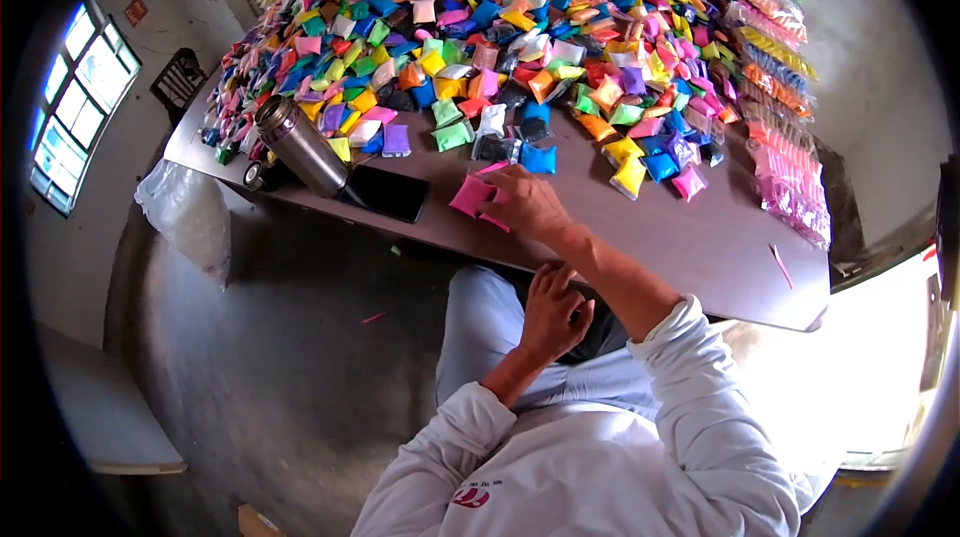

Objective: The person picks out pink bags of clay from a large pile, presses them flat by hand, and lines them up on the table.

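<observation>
My right hand (528,205) reaches over the table's front part, its fingers bent onto a small pink packet (468,196). More pink shows at the fingertips, above and below that packet; whether it belongs to other pieces is hidden by the hand. Held low over my lap at the table's edge is my left hand (552,319), fingers loosely bent, thumb apart, with nothing visible in it. Just beyond my right hand lie a blue packet (538,159) and a black packet (495,149). A large heap of small multicoloured packets (480,47) covers the back of the table (640,237).
A steel flask (302,147) and a black phone (386,193) lie to the left. Stacked clear bags of coloured items (775,87) line the right side. A thin pink strip (781,267) rests near the right corner. A plastic bag (188,217) hangs off the left edge.
</observation>
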`<state>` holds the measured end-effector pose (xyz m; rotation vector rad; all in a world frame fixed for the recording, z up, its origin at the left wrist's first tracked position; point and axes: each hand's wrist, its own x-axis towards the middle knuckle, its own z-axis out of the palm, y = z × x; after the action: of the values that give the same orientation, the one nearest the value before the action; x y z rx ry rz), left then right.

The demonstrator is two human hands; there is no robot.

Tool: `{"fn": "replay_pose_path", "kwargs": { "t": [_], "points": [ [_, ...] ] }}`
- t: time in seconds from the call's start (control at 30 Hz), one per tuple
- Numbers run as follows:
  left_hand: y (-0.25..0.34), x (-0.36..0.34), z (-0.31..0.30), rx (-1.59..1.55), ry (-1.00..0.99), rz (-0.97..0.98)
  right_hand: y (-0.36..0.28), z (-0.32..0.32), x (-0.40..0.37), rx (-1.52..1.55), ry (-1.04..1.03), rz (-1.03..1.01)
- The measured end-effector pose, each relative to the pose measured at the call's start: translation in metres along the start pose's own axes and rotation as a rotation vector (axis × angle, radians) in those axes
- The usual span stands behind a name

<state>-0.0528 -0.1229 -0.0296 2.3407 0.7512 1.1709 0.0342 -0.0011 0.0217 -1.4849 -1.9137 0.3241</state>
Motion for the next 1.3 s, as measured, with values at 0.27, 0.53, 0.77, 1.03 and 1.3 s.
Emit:
{"fn": "replay_pose_path", "kwargs": {
  "t": [0.27,0.53,0.77,1.03,1.3],
  "points": [
    [0.000,0.000,0.002,0.015,-0.018,-0.009,0.011,0.017,0.015,-0.204,-0.099,-0.114],
    [0.001,-0.001,0.006,0.080,-0.067,-0.007,0.021,0.006,0.025,0.025,-0.216,-0.200],
    [-0.004,-0.006,0.014,0.133,-0.050,0.010,0.020,0.006,0.007,0.028,0.035,-0.212],
    [-0.007,-0.009,0.018,0.188,-0.077,0.009,0.057,-0.042,-0.003,-0.064,0.225,-0.189],
    [-0.005,-0.008,0.019,0.209,-0.060,0.003,0.150,-0.137,-0.016,-0.666,0.484,0.107]
  ]
}}
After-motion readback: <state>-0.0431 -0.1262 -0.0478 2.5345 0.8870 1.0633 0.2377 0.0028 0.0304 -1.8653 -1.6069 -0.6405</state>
